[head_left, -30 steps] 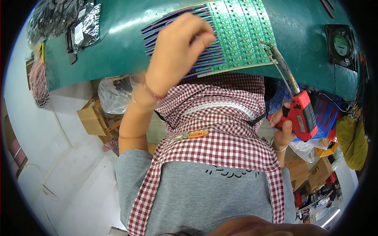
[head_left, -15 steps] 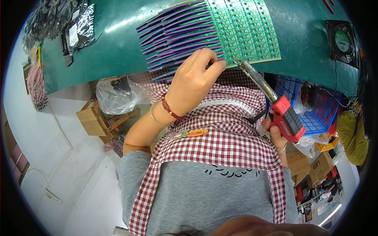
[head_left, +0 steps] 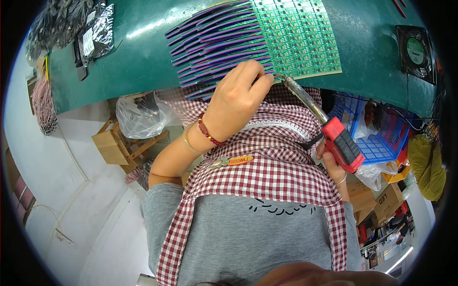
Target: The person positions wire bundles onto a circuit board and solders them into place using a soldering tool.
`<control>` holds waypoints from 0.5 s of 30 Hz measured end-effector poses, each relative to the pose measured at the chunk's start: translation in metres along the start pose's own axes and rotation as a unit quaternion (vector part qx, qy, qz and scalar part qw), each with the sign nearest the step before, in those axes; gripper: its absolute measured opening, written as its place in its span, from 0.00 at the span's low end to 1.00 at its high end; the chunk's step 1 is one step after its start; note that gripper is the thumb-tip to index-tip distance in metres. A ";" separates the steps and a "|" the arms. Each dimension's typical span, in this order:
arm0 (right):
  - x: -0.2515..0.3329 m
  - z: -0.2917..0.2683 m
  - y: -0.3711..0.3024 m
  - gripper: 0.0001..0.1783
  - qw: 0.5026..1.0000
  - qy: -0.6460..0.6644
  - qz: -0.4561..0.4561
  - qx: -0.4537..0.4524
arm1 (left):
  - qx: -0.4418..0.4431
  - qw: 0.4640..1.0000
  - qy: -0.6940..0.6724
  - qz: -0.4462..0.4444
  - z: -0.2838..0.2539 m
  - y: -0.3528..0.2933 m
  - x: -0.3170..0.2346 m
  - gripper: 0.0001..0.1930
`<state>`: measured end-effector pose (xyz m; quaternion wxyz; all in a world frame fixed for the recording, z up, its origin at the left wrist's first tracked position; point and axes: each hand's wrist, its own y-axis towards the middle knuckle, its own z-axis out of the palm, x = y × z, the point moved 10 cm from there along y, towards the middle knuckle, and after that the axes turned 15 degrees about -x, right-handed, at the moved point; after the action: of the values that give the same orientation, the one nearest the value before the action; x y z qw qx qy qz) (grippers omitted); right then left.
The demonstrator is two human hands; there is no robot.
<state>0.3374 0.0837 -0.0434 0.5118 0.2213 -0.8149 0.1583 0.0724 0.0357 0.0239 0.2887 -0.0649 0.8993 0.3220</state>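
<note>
A green sheet of small circuit boards [head_left: 305, 38] lies on the table, with strips of dark, pink and blue wire [head_left: 214, 40] fanned out from its left edge. My left hand [head_left: 241, 93] is closed in a pinch at the sheet's near left corner. The lowest wire strips run under this hand, and its fingers hide most of what they grip there. In my right hand [head_left: 331, 162] is a red and grey soldering gun [head_left: 341, 145], held by its handle. Its thin tip meets the sheet's edge right beside my left fingertips; whether it touches metal is too small to tell.
The green table's front edge [head_left: 377, 102] curves past my checked apron. Bagged dark parts [head_left: 98, 35] lie at the far left, and a black fan [head_left: 415, 50] at the right. Below the table are a blue crate [head_left: 381, 145], a wooden stool [head_left: 114, 143] and a clear plastic bag [head_left: 143, 117].
The soldering gun has shifted left and slightly down, bringing its tip from over the boards to my left fingertips. My left hand has barely moved.
</note>
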 end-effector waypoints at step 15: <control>0.011 -0.007 0.006 0.16 0.997 0.058 0.045 -0.006 | 0.000 1.000 0.016 0.009 0.001 0.001 -0.003 0.09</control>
<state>0.3353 0.0903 -0.0304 0.5519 0.1721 -0.7939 0.1887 0.0743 0.0370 0.0258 0.2711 -0.0621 0.9044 0.3237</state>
